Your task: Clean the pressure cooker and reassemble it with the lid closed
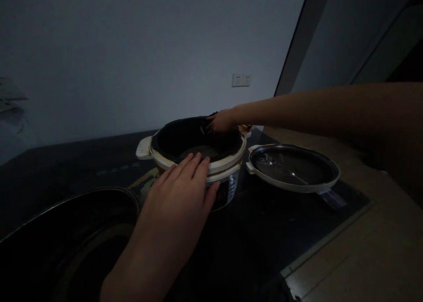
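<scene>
A white electric pressure cooker (pixel 194 169) stands uncovered, with a dark inner pot (pixel 172 137) inside it. My left hand (pixel 180 192) lies over the front rim, fingers stretched out across the edge and thumb on the outside above the control panel (pixel 226 192). At the far right rim, my right hand (pixel 222 120) reaches into the pot with its fingers bent. Whatever those fingers close on is lost in the dark; a small pale glint shows beside the fingertips. The round lid (pixel 294 167) lies to the right with its inner side up.
A wide black pan (pixel 128 200) sits at the near left, close to the cooker. Everything stands on a dark glossy tabletop (pixel 264 231). Behind is a pale wall (pixel 132 51) with a double socket (pixel 241 80). Tiled floor (pixel 380 231) shows at the right. The light is dim.
</scene>
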{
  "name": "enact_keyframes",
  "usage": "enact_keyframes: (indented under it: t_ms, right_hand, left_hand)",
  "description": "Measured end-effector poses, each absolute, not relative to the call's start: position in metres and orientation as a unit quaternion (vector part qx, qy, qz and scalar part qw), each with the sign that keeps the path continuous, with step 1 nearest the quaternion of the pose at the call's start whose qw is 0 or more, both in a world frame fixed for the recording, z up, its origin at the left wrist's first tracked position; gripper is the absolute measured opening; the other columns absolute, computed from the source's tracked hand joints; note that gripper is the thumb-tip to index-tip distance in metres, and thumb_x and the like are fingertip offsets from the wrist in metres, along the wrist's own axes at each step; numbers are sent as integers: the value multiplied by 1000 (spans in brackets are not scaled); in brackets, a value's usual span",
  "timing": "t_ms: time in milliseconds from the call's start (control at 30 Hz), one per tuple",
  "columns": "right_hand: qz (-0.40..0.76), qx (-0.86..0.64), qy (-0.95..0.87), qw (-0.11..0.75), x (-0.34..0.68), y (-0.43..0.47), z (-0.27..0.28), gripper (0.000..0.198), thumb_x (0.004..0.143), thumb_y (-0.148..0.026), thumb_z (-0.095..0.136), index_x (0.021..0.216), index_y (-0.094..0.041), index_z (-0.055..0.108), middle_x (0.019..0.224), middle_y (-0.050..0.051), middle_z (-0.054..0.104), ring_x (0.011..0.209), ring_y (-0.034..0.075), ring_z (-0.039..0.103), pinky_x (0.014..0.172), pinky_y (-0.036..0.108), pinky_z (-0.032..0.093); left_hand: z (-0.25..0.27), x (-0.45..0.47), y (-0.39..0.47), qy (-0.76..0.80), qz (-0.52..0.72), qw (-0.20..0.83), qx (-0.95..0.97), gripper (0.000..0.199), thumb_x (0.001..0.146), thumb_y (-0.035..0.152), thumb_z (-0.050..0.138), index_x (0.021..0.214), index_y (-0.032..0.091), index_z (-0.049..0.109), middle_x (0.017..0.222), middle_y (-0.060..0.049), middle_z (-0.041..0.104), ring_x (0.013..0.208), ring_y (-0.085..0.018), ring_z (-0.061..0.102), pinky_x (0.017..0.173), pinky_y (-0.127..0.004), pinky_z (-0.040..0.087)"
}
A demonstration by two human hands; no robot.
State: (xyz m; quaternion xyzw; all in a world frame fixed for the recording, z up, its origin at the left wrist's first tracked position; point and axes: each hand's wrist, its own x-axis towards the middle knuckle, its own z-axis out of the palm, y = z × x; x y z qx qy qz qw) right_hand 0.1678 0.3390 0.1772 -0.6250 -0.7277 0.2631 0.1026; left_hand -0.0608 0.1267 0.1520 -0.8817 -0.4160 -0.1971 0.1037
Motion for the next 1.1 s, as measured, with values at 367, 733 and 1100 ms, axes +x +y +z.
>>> enact_keyframes:
  t_ms: [367, 733, 1100]
  right_hand:
    - [-109, 12, -980, -163, 138, 423, 179, 45, 87, -3, 47, 126, -21, 61, 144, 5, 52, 139, 18, 40, 120, 43, 16]
    - [-293, 222, -916, -159, 75, 401, 183, 48, 96, -11, 30, 139, -19, 49, 147, 6, 48, 141, 17, 35, 119, 44, 19]
    - [-66, -136, -978, -143, 145, 399, 166, 36, 87, -9, 51, 118, -22, 65, 135, 4, 59, 134, 20, 45, 118, 49, 18]
  left_hand:
    - [150, -61, 129, -409, -234, 125, -873, 40, 91, 26, 49, 126, 9, 62, 131, -11, 61, 118, -26, 62, 98, -45, 53]
    - [146, -60, 130, -410, -243, 123, -870, 40, 92, 27, 49, 125, 9, 61, 130, -11, 62, 119, -27, 61, 96, -44, 54]
    - [150, -59, 127, -415, -239, 119, -870, 40, 91, 27, 51, 126, 9, 61, 131, -12, 62, 120, -26, 60, 98, -43, 53]
